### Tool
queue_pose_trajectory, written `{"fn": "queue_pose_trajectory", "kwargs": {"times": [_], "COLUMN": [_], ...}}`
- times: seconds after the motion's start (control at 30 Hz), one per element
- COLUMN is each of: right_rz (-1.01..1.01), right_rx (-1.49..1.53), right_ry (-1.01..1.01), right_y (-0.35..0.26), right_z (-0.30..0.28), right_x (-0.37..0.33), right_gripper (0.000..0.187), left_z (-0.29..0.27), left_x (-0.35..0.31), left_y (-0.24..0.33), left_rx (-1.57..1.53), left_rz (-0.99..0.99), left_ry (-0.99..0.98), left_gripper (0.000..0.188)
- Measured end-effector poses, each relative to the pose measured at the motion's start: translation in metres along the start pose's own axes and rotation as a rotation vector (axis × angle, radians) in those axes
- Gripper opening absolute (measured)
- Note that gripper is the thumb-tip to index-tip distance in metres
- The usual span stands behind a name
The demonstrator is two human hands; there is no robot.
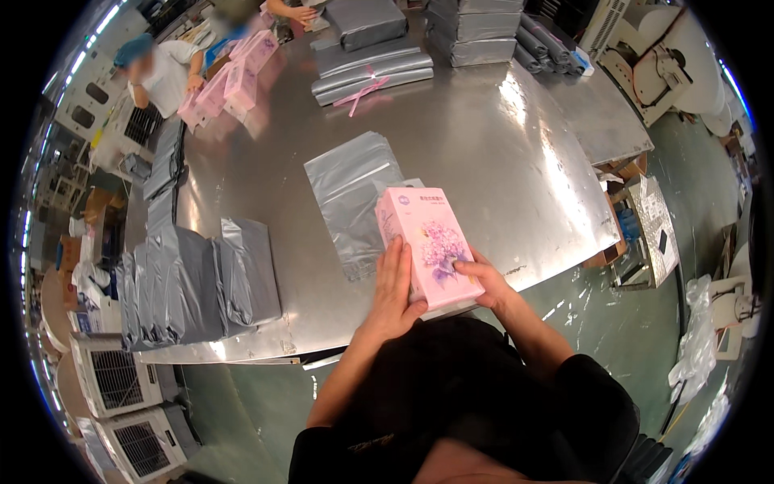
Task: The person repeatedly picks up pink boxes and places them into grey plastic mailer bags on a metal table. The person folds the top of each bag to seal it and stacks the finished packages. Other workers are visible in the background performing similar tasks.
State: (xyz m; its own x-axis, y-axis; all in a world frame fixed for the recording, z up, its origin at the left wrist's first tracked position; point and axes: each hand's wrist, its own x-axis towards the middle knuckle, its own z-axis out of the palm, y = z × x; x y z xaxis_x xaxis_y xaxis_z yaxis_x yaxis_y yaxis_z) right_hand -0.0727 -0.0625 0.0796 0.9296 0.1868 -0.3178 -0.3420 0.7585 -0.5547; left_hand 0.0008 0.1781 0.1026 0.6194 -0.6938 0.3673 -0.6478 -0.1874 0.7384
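Note:
A pink carton with a printed bunch of flowers [439, 242] is held between my two hands near the table's front edge. My left hand [393, 282] presses on its left side, fingers pointing away from me. On the other side, my right hand [490, 281] grips the near right corner, the thumb resting on the printed top. Beyond and left of the carton lie flat grey plastic bags [347, 177] on the metal table. The carton covers the bags' near right part. My palms and some fingertips are hidden.
Filled grey bags [181, 282] stand in a row at the table's left front. Folded grey bags tied with pink ribbon [371, 78], stacked grey packs [476, 32] and grey rolls [552, 48] sit at the back. A co-worker [161, 73] stands at far left beside pink cartons [242, 77].

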Motion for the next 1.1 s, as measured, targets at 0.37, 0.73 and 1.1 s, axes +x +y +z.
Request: {"fn": "queue_pose_trajectory", "kwargs": {"times": [0.37, 0.73, 1.1], "right_rz": [-0.262, -0.124, -0.909], "right_rx": [-1.160, -1.391, -2.202], "right_ry": [-0.026, -0.043, 0.197], "right_y": [0.076, 0.051, -0.002], "right_z": [-0.013, -0.009, -0.017], "right_x": [0.024, 0.023, 0.160], "right_gripper": [0.100, 0.086, 0.017], "left_z": [-0.024, -0.049, -0.055], "left_x": [-0.021, -0.016, 0.000], "left_y": [-0.178, -0.191, -0.226], "left_rx": [0.659, 0.689, -0.121], "left_rz": [-0.342, -0.293, -0.756], "left_ry": [-0.012, -0.200, 0.229], "left_gripper": [0.029, 0.025, 0.005]}}
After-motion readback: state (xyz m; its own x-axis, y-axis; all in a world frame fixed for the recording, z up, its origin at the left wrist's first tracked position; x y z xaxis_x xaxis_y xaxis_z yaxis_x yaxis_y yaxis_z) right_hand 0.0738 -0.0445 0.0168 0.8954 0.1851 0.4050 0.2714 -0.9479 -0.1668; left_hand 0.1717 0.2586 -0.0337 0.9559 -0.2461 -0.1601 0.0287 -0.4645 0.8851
